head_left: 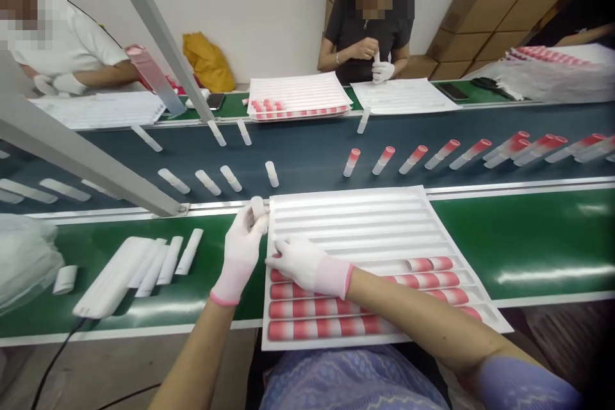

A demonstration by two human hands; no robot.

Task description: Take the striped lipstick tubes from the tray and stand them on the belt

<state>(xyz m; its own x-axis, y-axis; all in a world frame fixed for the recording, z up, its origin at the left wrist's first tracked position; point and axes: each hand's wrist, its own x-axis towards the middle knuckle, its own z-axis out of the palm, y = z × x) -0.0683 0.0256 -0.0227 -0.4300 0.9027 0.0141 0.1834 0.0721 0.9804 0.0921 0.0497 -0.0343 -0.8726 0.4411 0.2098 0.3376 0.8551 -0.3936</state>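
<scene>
My left hand [243, 237], in a white glove with a pink cuff, is closed around a short white tube [258, 206] at the tray's far left corner. My right hand [302, 262], gloved the same way, lies over the left side of the white grooved tray [346, 218]. Its thumb and fingertips are a little apart, with nothing visible between them. Red-and-white tubes [327, 327] lie end to end in the near grooves, some hidden under my right hand and forearm. The far grooves hold no tubes.
Beyond the tray, a dark conveyor belt [307, 160] carries upright white tubes and red-topped tubes [384, 160]. A white power strip [115, 275] and several white tubes [168, 261] lie left. A slanted metal post [96, 141] stands there. Two co-workers sit opposite, beside trays [298, 93].
</scene>
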